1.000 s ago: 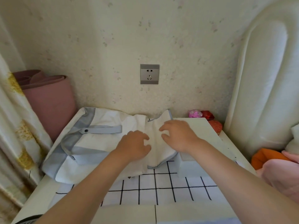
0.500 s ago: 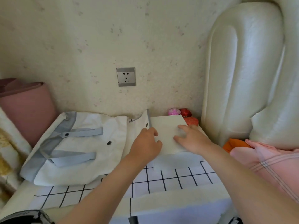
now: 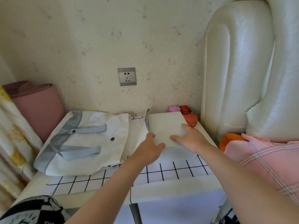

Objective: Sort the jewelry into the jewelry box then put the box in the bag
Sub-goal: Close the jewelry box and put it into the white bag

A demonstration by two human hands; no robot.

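Jewelry box (image 3: 165, 125): flat, plain white, square-cornered, lid closed, sitting on the table (image 3: 206, 135), outside the bag.
Left hand (image 3: 149, 148): grips the box's near-left corner, thumb on the lid.
Right hand (image 3: 192, 139): fingers spread flat, pressing the lid's near-right part.
Bag (image 3: 84, 143): soft white canvas, grey-blue straps, dark round snaps; flat just left of the box, its trimmed mouth touching the box's left edge.
Cloth (image 3: 169, 172): white, black grid, in front of the box.
Writing: white letters on a dark garment (image 3: 32, 210), far front-left of the box (too blurred to read).
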